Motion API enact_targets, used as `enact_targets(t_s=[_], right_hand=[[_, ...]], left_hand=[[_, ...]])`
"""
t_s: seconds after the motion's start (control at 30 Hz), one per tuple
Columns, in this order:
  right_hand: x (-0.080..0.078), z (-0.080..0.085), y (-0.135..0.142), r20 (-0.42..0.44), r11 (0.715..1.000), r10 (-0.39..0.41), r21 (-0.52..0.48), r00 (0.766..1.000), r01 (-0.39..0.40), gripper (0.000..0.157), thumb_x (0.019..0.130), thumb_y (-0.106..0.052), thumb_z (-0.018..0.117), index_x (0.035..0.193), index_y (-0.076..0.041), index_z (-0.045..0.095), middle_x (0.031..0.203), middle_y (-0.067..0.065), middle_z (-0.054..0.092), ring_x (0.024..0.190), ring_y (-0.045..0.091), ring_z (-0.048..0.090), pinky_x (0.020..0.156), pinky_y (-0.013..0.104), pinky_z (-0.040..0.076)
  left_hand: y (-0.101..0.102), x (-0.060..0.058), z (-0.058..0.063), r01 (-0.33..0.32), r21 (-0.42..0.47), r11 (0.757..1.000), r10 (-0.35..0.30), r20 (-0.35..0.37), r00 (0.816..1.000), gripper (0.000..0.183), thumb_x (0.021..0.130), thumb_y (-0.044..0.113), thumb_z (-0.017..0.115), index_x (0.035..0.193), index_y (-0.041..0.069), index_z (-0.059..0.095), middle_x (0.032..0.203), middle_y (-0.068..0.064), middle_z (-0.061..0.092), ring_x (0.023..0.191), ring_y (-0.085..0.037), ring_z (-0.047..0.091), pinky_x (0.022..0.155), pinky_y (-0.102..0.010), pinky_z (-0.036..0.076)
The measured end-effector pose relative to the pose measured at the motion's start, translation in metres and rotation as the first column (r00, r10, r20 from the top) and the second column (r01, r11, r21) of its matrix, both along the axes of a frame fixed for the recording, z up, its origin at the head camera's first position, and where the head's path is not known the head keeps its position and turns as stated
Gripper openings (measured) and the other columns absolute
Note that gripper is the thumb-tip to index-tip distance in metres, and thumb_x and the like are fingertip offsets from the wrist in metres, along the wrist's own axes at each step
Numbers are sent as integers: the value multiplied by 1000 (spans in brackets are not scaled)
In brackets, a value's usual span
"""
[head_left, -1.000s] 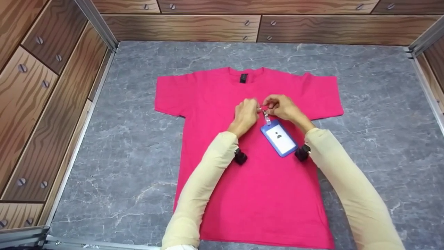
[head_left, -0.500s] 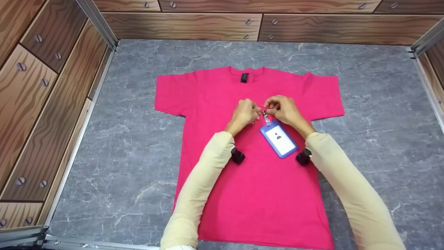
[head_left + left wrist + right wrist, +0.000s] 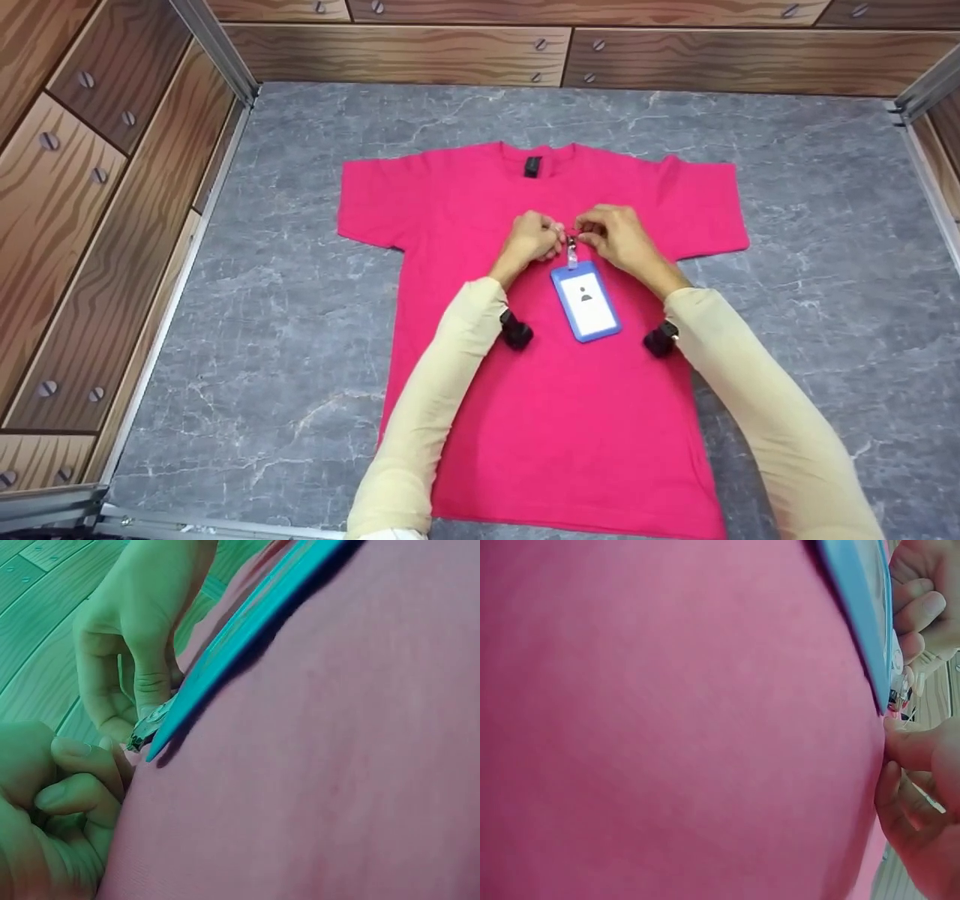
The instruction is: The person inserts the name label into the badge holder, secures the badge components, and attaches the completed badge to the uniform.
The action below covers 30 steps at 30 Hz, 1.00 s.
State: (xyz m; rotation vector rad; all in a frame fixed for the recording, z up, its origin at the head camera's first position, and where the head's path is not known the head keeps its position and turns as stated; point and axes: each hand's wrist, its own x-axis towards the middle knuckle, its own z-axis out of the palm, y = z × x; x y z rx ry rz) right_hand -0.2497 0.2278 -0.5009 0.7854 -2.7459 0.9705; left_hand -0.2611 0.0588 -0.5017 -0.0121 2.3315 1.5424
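Note:
A pink T-shirt [image 3: 555,420] lies flat, neckline away from me. On its chest rests a blue-framed badge holder [image 3: 586,301], its clear strap and metal clip [image 3: 571,244] pointing up between my hands. My left hand [image 3: 534,238] is left of the clip, fingers curled, fingertips at a small raised fold of shirt cloth. From the right, my right hand [image 3: 616,236] pinches the cloth beside the clip with thumb and forefinger. In the right wrist view, a thin pale strand or wire shows by the clip. Exactly what sits between the left fingertips is hidden.
The shirt is spread on a grey marbled surface [image 3: 225,315]. Wood-patterned panels [image 3: 397,54] and metal rails [image 3: 214,49] border it at the back and sides. A black tag [image 3: 532,166] shows inside the collar.
The badge holder has swung left at its lower end and hangs straighter below the clip. Both hands have stayed beside the clip, with small finger movements.

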Motion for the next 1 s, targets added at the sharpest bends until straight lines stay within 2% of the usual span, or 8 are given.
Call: enact_targets(t_s=[0.2, 0.43, 0.6, 0.8, 0.9, 1.0], right_hand=[[-1, -2, 2, -79, 998, 60, 33, 995, -58, 15, 80, 5, 72, 95, 3, 72, 85, 17, 69, 78, 31, 66, 73, 41, 57], [0, -1, 2, -124, 992, 109, 70, 986, -101, 15, 83, 7, 69, 96, 2, 72, 87, 16, 70, 84, 32, 67, 78, 43, 56], [0, -2, 3, -148, 990, 125, 79, 981, -114, 13, 84, 8, 66, 93, 1, 72, 86, 16, 69, 83, 31, 67, 78, 43, 56], [1, -2, 2, -184, 978, 167, 152, 969, -139, 20, 81, 13, 61, 95, 3, 72, 86, 17, 67, 84, 34, 64, 78, 45, 56], [0, -3, 1, -189, 977, 171, 158, 967, -142, 21, 81, 14, 60, 94, 3, 71, 87, 18, 66, 85, 34, 63, 79, 45, 56], [1, -3, 0, -154, 982, 153, 130, 976, -134, 19, 82, 14, 60, 93, 3, 70, 86, 17, 65, 84, 33, 63, 79, 44, 56]], left_hand=[[4, 0, -1, -21, -37, 999, 22, 10, 1000, 23, 95, 9, 59, 77, 2, 71, 51, 2, 54, 37, -4, 45, 37, -15, 40], [7, 1, 0, -47, -105, 993, 44, -32, 999, 17, 93, 6, 59, 83, 2, 72, 55, 3, 55, 37, -3, 46, 37, -14, 40], [9, 1, 0, -58, -109, 992, 55, -36, 998, 15, 90, 1, 59, 85, 2, 73, 57, 3, 57, 38, -3, 46, 38, -14, 41], [10, 0, 1, -52, -99, 994, 51, -16, 999, 16, 91, 0, 59, 84, 3, 73, 59, 2, 59, 39, -4, 48, 39, -15, 43], [9, 0, 1, -52, -115, 992, 50, -20, 999, 15, 88, -2, 60, 84, 3, 73, 61, -1, 61, 40, -5, 49, 39, -15, 44], [8, 1, 1, -47, -181, 982, 37, -59, 998, 14, 85, -1, 61, 82, 5, 74, 65, 0, 63, 44, -5, 50, 41, -15, 44]])
